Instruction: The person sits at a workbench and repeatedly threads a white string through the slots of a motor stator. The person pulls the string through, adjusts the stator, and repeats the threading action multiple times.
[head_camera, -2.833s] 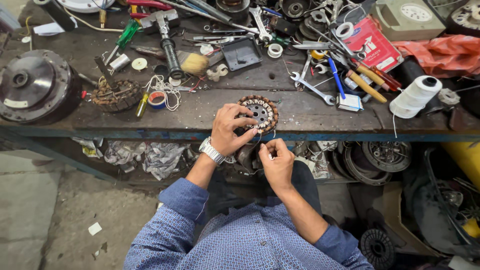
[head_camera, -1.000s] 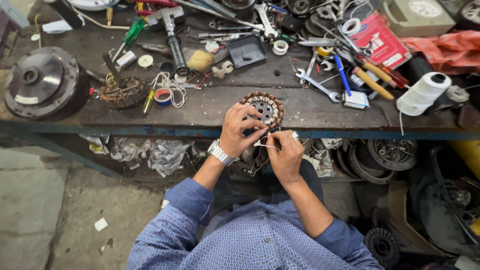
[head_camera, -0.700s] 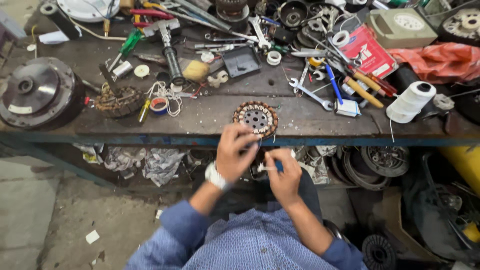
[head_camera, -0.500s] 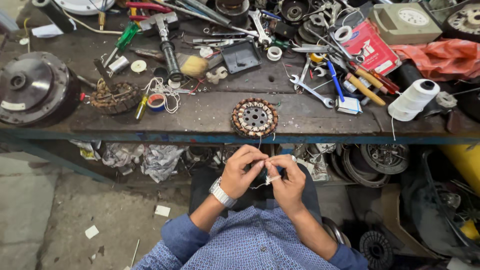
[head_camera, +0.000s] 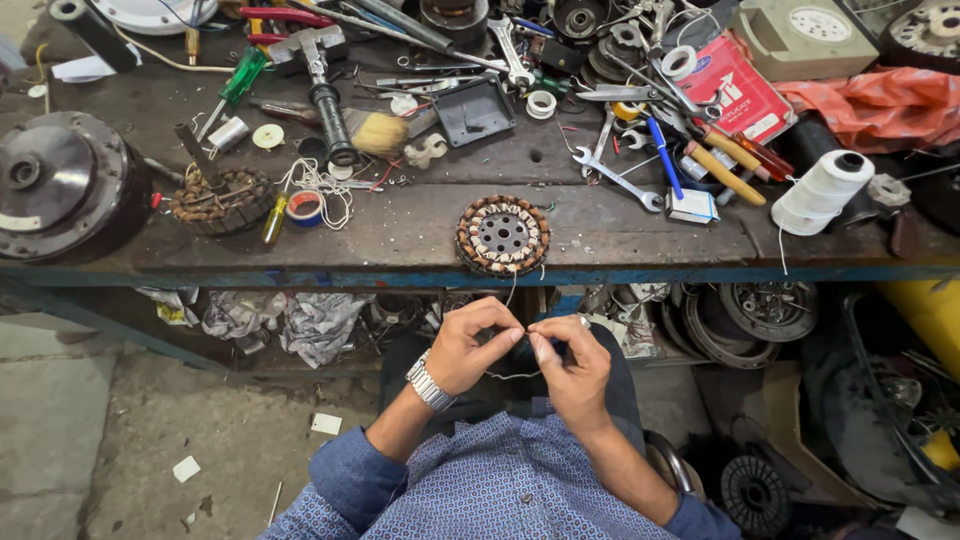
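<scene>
Overhead, a dark, scarred wooden workbench (head_camera: 400, 225) with a blue front edge stands over a concrete floor, cluttered from end to end. At far left rests a round black metal motor housing (head_camera: 60, 185); next, a rusty wound coil (head_camera: 210, 200). Near the front edge lies a round stator (head_camera: 503, 235) ringed with copper windings. Below it, off the bench and over the lap, the left hand (head_camera: 470, 350) and right hand (head_camera: 570, 365) meet, each pinching with closed fingertips a thin pale thread (head_camera: 510, 372) that sags between them and rises toward the stator. Further right lie steel wrenches (head_camera: 620, 180) and a white thread cone (head_camera: 825, 190).
</scene>
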